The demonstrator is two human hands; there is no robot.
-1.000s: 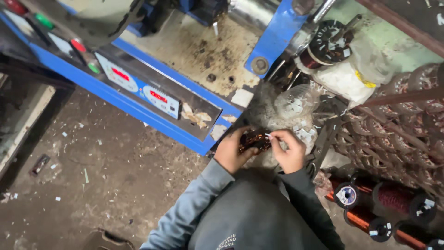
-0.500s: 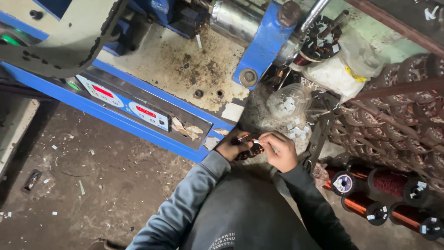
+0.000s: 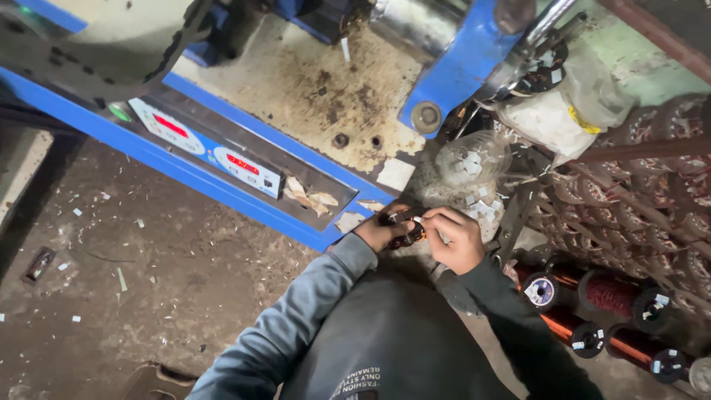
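Note:
A small dark round stator-like part with copper windings (image 3: 404, 226) sits between both my hands, just in front of the blue machine's corner. My left hand (image 3: 381, 231) grips it from the left side. My right hand (image 3: 455, 238) pinches a small white slip at the part's right edge, fingers curled. Both grey sleeves run down to the bottom of the head view. Most of the part is hidden by my fingers.
A blue winding machine (image 3: 296, 111) with a stained bed and two red-digit displays (image 3: 241, 164) fills the top. A clear bag of white paper slips (image 3: 470, 159) lies beyond my hands. Copper wire spools (image 3: 600, 292) and stacked wound coils (image 3: 644, 215) stand right. Dirty floor (image 3: 133, 281) left.
The view has shifted closer and the machine slid up in frame. My hands stay together on the small part, the right fingers still working at its edge.

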